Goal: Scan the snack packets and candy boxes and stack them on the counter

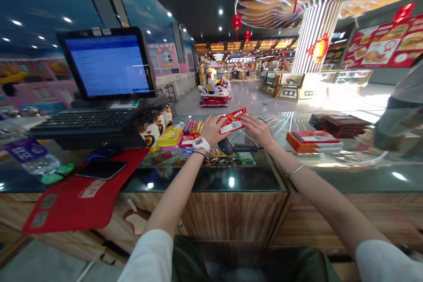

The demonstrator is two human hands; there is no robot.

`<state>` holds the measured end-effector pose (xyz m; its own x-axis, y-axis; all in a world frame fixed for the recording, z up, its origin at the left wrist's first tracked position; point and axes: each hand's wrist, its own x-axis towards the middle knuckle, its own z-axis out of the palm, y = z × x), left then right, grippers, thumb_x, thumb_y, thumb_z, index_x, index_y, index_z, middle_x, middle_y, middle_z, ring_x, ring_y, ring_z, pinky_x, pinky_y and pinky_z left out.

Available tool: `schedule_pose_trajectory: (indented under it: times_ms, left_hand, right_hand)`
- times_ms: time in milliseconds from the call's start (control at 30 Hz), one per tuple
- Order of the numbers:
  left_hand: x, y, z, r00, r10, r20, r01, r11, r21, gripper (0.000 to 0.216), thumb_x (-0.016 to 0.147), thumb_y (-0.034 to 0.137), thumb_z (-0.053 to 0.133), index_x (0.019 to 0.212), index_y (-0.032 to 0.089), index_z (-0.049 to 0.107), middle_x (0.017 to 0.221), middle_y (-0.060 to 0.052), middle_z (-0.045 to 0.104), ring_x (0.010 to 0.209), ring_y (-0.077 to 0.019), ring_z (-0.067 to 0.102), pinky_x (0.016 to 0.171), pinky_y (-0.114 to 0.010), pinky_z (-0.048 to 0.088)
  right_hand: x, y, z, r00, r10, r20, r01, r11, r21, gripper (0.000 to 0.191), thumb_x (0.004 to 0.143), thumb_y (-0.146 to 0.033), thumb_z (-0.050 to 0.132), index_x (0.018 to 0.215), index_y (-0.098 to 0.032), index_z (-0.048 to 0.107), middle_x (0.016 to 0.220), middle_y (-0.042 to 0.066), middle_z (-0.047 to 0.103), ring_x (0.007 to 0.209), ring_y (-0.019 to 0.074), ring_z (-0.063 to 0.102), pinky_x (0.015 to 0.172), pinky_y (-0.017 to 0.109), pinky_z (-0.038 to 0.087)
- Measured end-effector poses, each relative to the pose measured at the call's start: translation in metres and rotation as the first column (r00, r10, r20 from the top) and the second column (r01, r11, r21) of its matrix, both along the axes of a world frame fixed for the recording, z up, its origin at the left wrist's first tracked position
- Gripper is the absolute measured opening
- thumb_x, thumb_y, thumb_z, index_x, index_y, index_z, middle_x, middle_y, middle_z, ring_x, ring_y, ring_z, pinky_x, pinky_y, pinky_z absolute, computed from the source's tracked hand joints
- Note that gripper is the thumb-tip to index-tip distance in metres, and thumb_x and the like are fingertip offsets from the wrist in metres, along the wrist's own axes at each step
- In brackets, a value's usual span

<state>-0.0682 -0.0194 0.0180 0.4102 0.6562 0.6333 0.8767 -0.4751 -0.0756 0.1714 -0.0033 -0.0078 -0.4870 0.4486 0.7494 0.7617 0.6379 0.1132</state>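
Observation:
Between my two hands, above the glass counter, is a flat red-and-white package (233,121) with a barcode-like white strip on its near side. My left hand (213,130), with a white watch at the wrist, grips its left end. At the other end my right hand (257,131) has its fingers closed on the upper right corner. Just beneath lies a black handheld barcode scanner (236,146) on the glass. Left of my left hand are a yellow box (170,136) and several small colourful snack packs (191,127).
A monitor (107,64), keyboard (82,122), red mat (82,194) with a phone (102,169), and a water bottle (29,152) occupy the left. On the right are stacked packages (313,139) and dark flat packs (343,125); a blurred person (401,101) stands beyond.

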Motion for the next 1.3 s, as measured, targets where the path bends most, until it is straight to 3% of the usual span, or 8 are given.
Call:
schedule_pose_trajectory:
  times_ms: [133, 233, 333, 633, 833, 1300]
  left_hand:
    - [-0.001, 0.009, -0.003, 0.999, 0.017, -0.051, -0.015, 0.999, 0.044, 0.060, 0.089, 0.050, 0.061, 0.140, 0.019, 0.054, 0.147, -0.015, 0.051, 0.137, -0.0299, 0.047, 0.122, -0.050, 0.026]
    - [-0.006, 0.011, -0.005, 0.994, -0.002, -0.109, 0.008, 0.999, 0.050, 0.060, 0.088, 0.047, 0.064, 0.140, 0.019, 0.053, 0.153, -0.016, 0.045, 0.144, -0.0319, 0.038, 0.123, -0.052, 0.024]
    - [-0.011, 0.010, -0.006, 0.990, -0.039, -0.136, 0.045, 0.998, 0.047, 0.060, 0.089, 0.046, 0.064, 0.142, 0.022, 0.051, 0.157, -0.014, 0.039, 0.148, -0.0316, 0.031, 0.124, -0.054, 0.021]
    - [-0.009, 0.006, -0.008, 0.990, -0.070, -0.124, 0.078, 0.995, 0.061, 0.063, 0.088, 0.043, 0.065, 0.145, 0.021, 0.048, 0.160, -0.014, 0.035, 0.150, -0.0316, 0.028, 0.124, -0.054, 0.021]
    - [-0.010, 0.004, -0.007, 0.994, -0.066, -0.092, 0.073, 0.994, 0.085, 0.061, 0.087, 0.040, 0.066, 0.143, 0.023, 0.051, 0.159, -0.013, 0.036, 0.147, -0.0316, 0.033, 0.122, -0.054, 0.025]
    - [-0.017, 0.001, 0.001, 0.991, -0.090, -0.096, 0.097, 0.993, 0.071, 0.063, 0.082, 0.031, 0.068, 0.143, 0.026, 0.052, 0.156, -0.011, 0.042, 0.144, -0.0317, 0.038, 0.121, -0.056, 0.026]
  right_hand:
    - [0.001, 0.003, -0.002, 1.000, 0.016, -0.006, -0.016, 1.000, -0.005, 0.033, 0.096, -0.021, 0.047, 0.124, -0.019, 0.064, 0.152, 0.011, 0.047, 0.144, 0.0241, 0.039, 0.114, 0.046, 0.039]
    - [0.001, 0.006, -0.003, 1.000, 0.028, -0.008, -0.028, 0.999, -0.017, 0.040, 0.091, -0.028, 0.057, 0.129, -0.017, 0.058, 0.160, 0.014, 0.034, 0.150, 0.0281, 0.026, 0.117, 0.052, 0.034]
    - [0.002, 0.007, -0.002, 0.999, 0.015, -0.033, -0.016, 0.999, -0.034, 0.042, 0.088, -0.031, 0.060, 0.127, -0.015, 0.057, 0.161, 0.016, 0.030, 0.152, 0.0299, 0.020, 0.119, 0.055, 0.028]
    - [0.006, 0.010, -0.003, 0.999, 0.039, -0.038, -0.041, 0.997, -0.069, 0.040, 0.087, -0.029, 0.062, 0.124, -0.018, 0.057, 0.155, 0.016, 0.042, 0.146, 0.0285, 0.035, 0.119, 0.053, 0.029]
    - [0.004, 0.015, -0.009, 0.991, 0.095, -0.096, -0.095, 0.995, 0.007, 0.037, 0.085, -0.028, 0.065, 0.121, -0.020, 0.058, 0.153, 0.015, 0.045, 0.144, 0.0307, 0.039, 0.117, 0.055, 0.033]
    - [0.002, 0.016, -0.009, 0.991, 0.095, -0.097, -0.096, 0.995, -0.011, 0.037, 0.088, -0.029, 0.062, 0.124, -0.022, 0.057, 0.155, 0.013, 0.042, 0.145, 0.0297, 0.036, 0.117, 0.055, 0.033]
